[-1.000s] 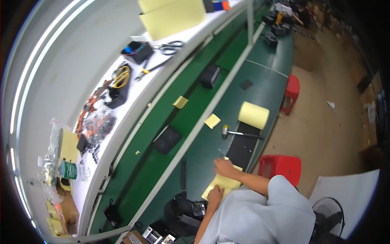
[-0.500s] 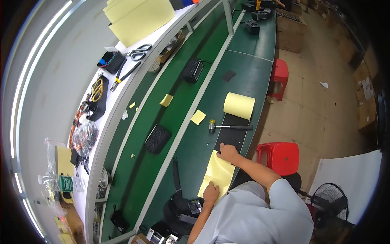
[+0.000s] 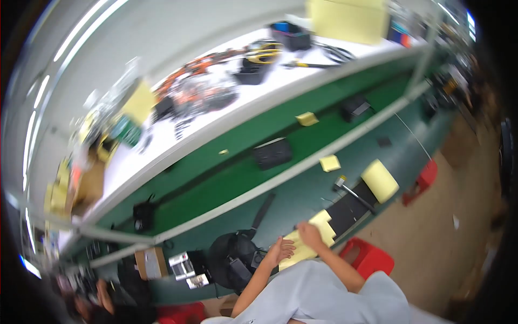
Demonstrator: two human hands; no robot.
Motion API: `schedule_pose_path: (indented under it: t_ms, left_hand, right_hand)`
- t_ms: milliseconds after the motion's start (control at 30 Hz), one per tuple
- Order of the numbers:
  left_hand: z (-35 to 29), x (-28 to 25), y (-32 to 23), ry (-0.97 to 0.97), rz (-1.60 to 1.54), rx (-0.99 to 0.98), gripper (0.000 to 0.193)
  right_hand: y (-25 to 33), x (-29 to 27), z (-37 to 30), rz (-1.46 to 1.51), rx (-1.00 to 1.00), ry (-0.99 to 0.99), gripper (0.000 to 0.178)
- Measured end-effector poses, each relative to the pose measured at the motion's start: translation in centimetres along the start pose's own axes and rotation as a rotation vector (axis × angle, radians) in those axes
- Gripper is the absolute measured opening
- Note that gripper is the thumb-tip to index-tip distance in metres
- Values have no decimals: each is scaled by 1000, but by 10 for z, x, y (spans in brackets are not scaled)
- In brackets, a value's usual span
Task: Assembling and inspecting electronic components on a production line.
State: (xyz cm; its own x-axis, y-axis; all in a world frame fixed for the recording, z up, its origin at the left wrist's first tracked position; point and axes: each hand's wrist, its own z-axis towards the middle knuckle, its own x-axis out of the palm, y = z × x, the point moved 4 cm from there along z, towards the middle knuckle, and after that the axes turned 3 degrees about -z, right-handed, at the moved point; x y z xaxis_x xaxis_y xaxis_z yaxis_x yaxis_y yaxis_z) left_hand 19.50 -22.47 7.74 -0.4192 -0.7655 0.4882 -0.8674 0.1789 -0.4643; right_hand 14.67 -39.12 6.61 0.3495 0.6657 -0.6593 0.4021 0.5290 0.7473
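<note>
A pale yellow sheet (image 3: pixel 295 252) lies on the bench in front of me, creased, with a stepped far-right edge. My left hand (image 3: pixel 278 251) is raised over its left end, fingers apart and nothing in them. Over the sheet's middle, my right hand (image 3: pixel 309 236) is curled into a fist; blur hides whether anything is in it. A black strip (image 3: pixel 341 217) runs from the sheet's far end to a yellow roll (image 3: pixel 380 181). Across the strip lies a small mallet (image 3: pixel 358 196) with a dark handle.
A black bag (image 3: pixel 224 254) with a strap lies left of my hands, beside small boxed items (image 3: pixel 182 265) and a cardboard box (image 3: pixel 151 263). Red stools (image 3: pixel 367 258) stand at the bench's near edge. A white shelf (image 3: pixel 199 116) holds tools above. Another person's arm (image 3: pixel 104 297) shows lower left.
The view has swung left, showing more of the shelf and the bench's left end. Both hands have come closer together; my left hand has lifted off the sheet and opened.
</note>
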Motion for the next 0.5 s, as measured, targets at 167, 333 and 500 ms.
schedule_pose_path:
  t_ms: [167,333,500]
  left_hand:
    - [-19,-59,-18,-146,-355,-44,21]
    - [-101,-133,-102,-156,-269,419,16]
    - [-219,-248,-232,-574,-265,836,22]
  right_hand:
    - [127,29,-28,-239,-778,439,24]
    - [169,53,-21,-29,-704,520,48]
    - [161,91,-9,90,-548,546,39]
